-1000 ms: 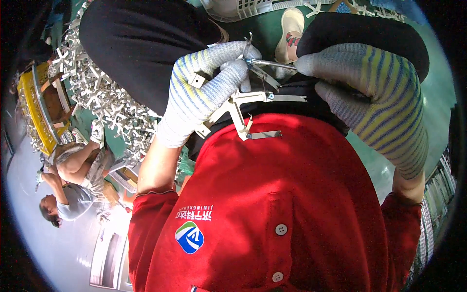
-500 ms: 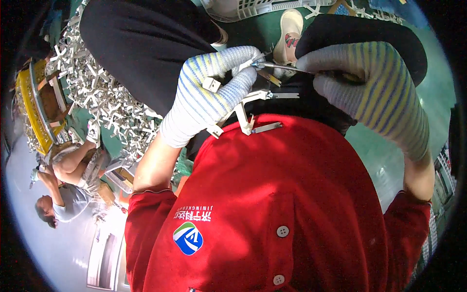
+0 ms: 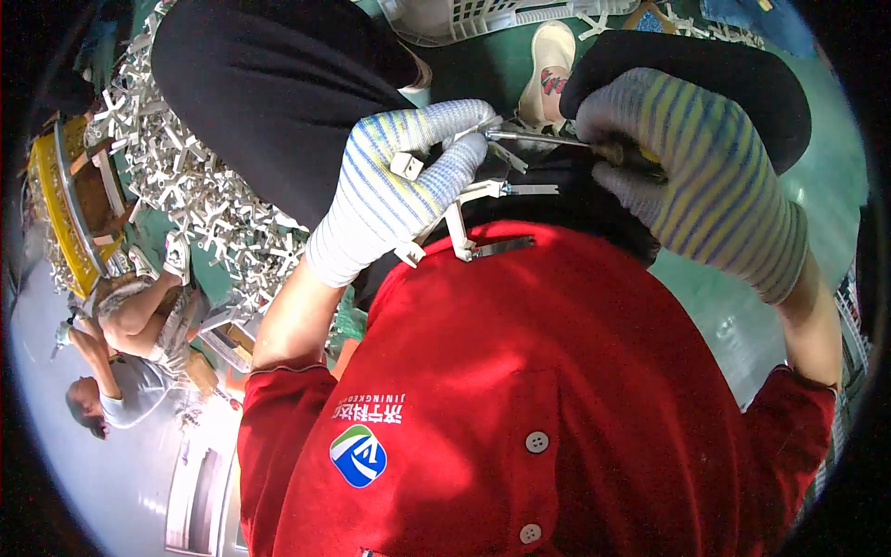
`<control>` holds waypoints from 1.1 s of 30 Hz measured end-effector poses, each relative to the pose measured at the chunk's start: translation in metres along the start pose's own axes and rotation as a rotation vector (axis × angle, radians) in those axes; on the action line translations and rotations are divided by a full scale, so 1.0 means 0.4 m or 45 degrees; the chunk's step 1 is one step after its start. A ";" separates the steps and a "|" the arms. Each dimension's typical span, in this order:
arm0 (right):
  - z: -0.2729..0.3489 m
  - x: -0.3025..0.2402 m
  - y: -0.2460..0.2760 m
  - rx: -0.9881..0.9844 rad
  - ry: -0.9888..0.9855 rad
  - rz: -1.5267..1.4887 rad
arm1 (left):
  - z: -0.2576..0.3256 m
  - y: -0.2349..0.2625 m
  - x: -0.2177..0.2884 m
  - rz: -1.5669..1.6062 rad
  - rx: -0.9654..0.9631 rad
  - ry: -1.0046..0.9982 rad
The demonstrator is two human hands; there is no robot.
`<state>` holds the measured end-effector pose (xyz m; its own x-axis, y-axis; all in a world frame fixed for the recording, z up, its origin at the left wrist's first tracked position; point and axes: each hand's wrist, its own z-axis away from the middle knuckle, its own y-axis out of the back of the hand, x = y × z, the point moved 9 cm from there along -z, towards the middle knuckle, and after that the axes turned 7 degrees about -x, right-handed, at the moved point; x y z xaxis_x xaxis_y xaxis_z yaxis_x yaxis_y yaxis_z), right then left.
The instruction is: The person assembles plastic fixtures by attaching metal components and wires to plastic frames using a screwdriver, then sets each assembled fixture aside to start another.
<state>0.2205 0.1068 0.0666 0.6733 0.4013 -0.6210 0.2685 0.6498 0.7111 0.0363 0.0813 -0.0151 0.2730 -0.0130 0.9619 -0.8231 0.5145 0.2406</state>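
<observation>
Grips a white branched part (image 3: 457, 227) in the gloved left hand (image 3: 385, 186) and holds a slim metal-shafted tool (image 3: 543, 138) in the gloved right hand (image 3: 691, 167), with its tip just beside the left fingertips (image 3: 471, 147). Wears a red shirt (image 3: 455, 343) and black trousers (image 3: 278, 84), near a heap of white pieces (image 3: 186, 176), a perforated crate (image 3: 506, 16) and a seated co-worker (image 3: 144, 385).

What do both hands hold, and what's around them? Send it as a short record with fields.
Left hand: striped glove, gripping white branched bracket
Right hand: striped glove, holding slim screwdriver-like tool
Tool direction: metal shaft runs toward left fingertips; exact tip contact unclear
Bracket ends: flat strips attached on two visible arms
Floor, left: heap of white branched parts
Far left: yellow-edged container; seated co-worker
Top: white crate
</observation>
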 end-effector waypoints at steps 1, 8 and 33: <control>0.011 -0.042 0.015 0.130 0.224 0.262 | -0.001 0.001 0.000 0.000 -0.003 -0.001; -0.029 -0.057 0.039 -0.004 0.230 0.216 | -0.003 -0.001 -0.003 -0.015 -0.013 -0.060; -0.001 0.202 -0.189 -0.639 -0.792 -1.469 | -0.008 0.006 0.003 -0.113 0.003 0.052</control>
<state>0.2544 0.0903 -0.0376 0.4712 -0.7717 -0.4271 0.6897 0.6242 -0.3670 0.0360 0.0853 -0.0138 0.3652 -0.0233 0.9306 -0.7958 0.5109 0.3251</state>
